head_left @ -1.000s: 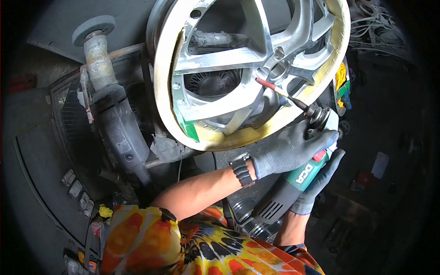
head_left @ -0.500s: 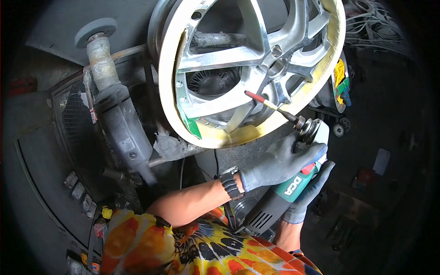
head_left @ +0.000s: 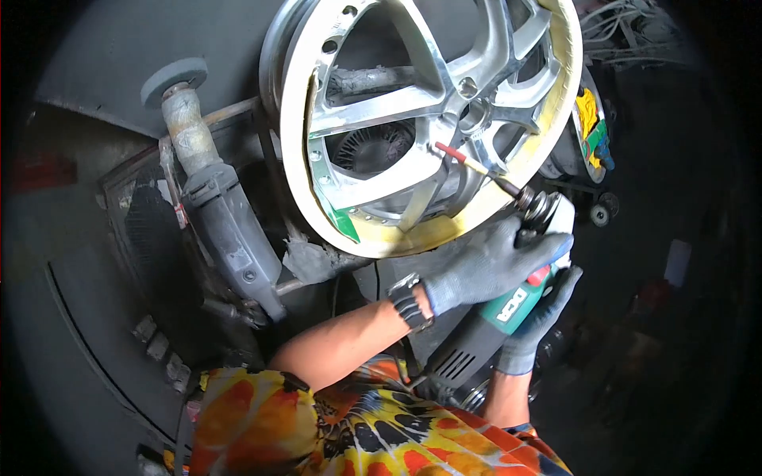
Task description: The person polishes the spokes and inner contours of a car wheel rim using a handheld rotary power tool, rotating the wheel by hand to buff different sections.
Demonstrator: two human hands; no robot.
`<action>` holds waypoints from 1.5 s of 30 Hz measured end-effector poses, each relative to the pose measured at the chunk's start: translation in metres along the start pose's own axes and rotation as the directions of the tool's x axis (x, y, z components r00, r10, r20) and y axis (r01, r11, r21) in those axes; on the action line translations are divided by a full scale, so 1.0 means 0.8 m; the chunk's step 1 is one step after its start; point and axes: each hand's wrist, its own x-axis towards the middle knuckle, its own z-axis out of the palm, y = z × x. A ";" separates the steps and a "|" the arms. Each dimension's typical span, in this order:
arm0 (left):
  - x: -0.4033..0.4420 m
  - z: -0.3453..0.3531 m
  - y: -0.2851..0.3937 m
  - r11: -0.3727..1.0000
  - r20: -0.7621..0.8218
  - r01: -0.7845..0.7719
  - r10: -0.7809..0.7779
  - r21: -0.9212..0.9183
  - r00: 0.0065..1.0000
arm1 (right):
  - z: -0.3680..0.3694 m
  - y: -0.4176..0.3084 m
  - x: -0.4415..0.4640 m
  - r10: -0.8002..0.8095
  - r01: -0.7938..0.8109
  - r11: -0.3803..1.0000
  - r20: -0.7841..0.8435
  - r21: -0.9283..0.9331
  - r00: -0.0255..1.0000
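Both gloved hands hold a green and black power tool (head_left: 484,329). My left hand (head_left: 492,266) wraps round its neck near the metal head, with a black watch on that wrist. From below and the right, my right hand (head_left: 544,321) grips the body, its fingers partly hidden by the tool. A thin shaft with a red tip (head_left: 451,151) juts from the tool's head up and left, over a spoke of a shiny alloy wheel (head_left: 381,110). Whether the tip touches the metal I cannot tell. Pale yellow covering runs round the rim, with green tape at lower left.
Left of the wheel, a grey power tool with a round disc (head_left: 230,230) rests against a metal frame. At right are another wheel (head_left: 559,163) with coloured cloths and small rollers (head_left: 602,213). Cables (head_left: 627,28) lie at upper right. Small blocks (head_left: 159,347) are at lower left.
The red tip first moved left and down along the spoke, then slightly up and right. Both hands moved with the tool. The camera view has shifted, and the grey tool appears further right and lower.
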 end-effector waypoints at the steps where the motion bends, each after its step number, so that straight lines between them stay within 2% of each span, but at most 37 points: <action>1: 0.008 -0.006 0.008 1.000 0.006 0.010 -0.010 -0.018 1.000 | 0.000 -0.001 0.005 -0.037 0.035 0.998 -0.036 -0.042 0.999; 2: 0.016 -0.010 0.014 0.999 0.013 0.025 -0.024 -0.038 1.000 | 0.001 -0.002 0.010 -0.039 0.038 0.999 -0.055 -0.025 0.998; 3: 0.024 -0.007 0.016 0.892 0.015 0.253 -0.267 -0.375 0.964 | 0.001 -0.003 0.016 -0.023 0.021 0.999 -0.041 -0.031 0.999; 4: 0.029 -0.005 0.013 0.884 -0.014 0.200 -0.228 -0.423 0.974 | 0.003 -0.003 0.020 -0.005 0.004 0.999 -0.026 -0.039 1.000; 7: 0.032 -0.010 0.012 0.837 0.068 0.301 -0.305 -0.458 0.950 | 0.011 -0.002 0.021 0.015 -0.018 0.999 -0.083 -0.037 0.996; 10: 0.029 -0.010 0.010 0.794 0.107 0.316 -0.306 -0.520 0.946 | 0.027 -0.005 0.016 0.055 -0.057 0.998 -0.123 -0.014 0.991; 12: 0.021 -0.009 0.008 0.782 0.078 0.275 -0.280 -0.559 0.957 | 0.028 -0.003 0.010 0.046 -0.053 0.997 -0.111 -0.060 0.993; 14: 0.014 -0.012 0.012 0.763 0.123 0.332 -0.319 -0.556 0.940 | 0.030 -0.002 0.001 0.046 -0.055 0.996 -0.125 -0.073 0.991; 17: -0.001 -0.010 0.003 0.810 0.116 0.309 -0.291 -0.499 0.950 | 0.029 0.002 -0.015 0.044 -0.058 0.994 -0.133 -0.097 0.990; 19: -0.016 -0.009 -0.009 0.952 0.082 0.103 -0.083 -0.288 0.993 | 0.028 0.007 -0.027 0.037 -0.051 0.994 -0.132 -0.100 0.991; 23: -0.034 -0.007 -0.015 0.920 0.071 0.132 -0.114 -0.369 0.991 | 0.027 0.021 -0.047 0.022 -0.042 0.994 -0.178 -0.105 0.984; 26: -0.056 -0.018 -0.015 0.954 0.134 0.116 -0.081 -0.275 0.988 | 0.038 0.032 -0.068 -0.009 -0.022 0.989 -0.207 -0.146 0.978; 27: -0.064 -0.019 -0.018 0.998 0.100 -0.055 0.056 -0.014 0.993 | 0.042 0.034 -0.074 -0.008 -0.027 0.988 -0.226 -0.151 0.974; 28: -0.072 -0.020 -0.019 0.944 0.105 -0.218 0.197 0.250 0.975 | 0.043 0.038 -0.080 -0.011 -0.024 0.988 -0.228 -0.151 0.974; 32: -0.088 -0.032 -0.007 0.943 0.115 -0.233 0.211 0.238 0.971 | 0.051 0.052 -0.096 -0.080 0.031 0.984 -0.275 -0.177 0.958; 34: -0.095 -0.036 -0.005 0.963 0.110 -0.221 0.205 0.155 0.972 | 0.056 0.058 -0.104 -0.111 0.052 0.978 -0.301 -0.200 0.947; 38: -0.111 -0.048 0.005 0.948 0.076 -0.257 0.247 0.187 0.966 | 0.063 0.070 -0.119 -0.119 0.053 0.970 -0.276 -0.236 0.954; 39: -0.113 -0.053 0.016 0.997 0.097 -0.072 0.068 0.040 0.993 | 0.065 0.074 -0.123 -0.131 0.073 0.969 -0.244 -0.236 0.961; 40: -0.114 -0.056 0.023 0.987 0.142 0.124 -0.109 -0.099 0.984 | 0.066 0.078 -0.127 -0.134 0.076 0.969 -0.242 -0.235 0.961; 41: -0.120 -0.058 0.022 0.988 0.144 0.120 -0.105 -0.098 0.984 | 0.068 0.082 -0.132 -0.137 0.078 0.970 -0.255 -0.230 0.957; 43: -0.132 -0.061 0.013 0.996 0.087 -0.076 0.071 0.055 0.994 | 0.071 0.091 -0.140 -0.143 0.082 0.971 -0.268 -0.225 0.953; 44: -0.136 -0.061 0.008 0.994 0.086 -0.089 0.084 0.056 0.993 | 0.072 0.096 -0.142 -0.181 0.118 0.964 -0.258 -0.239 0.949; 45: -0.138 -0.062 0.006 0.972 0.041 -0.208 0.205 0.105 0.978 | 0.073 0.099 -0.144 -0.207 0.141 0.958 -0.261 -0.252 0.943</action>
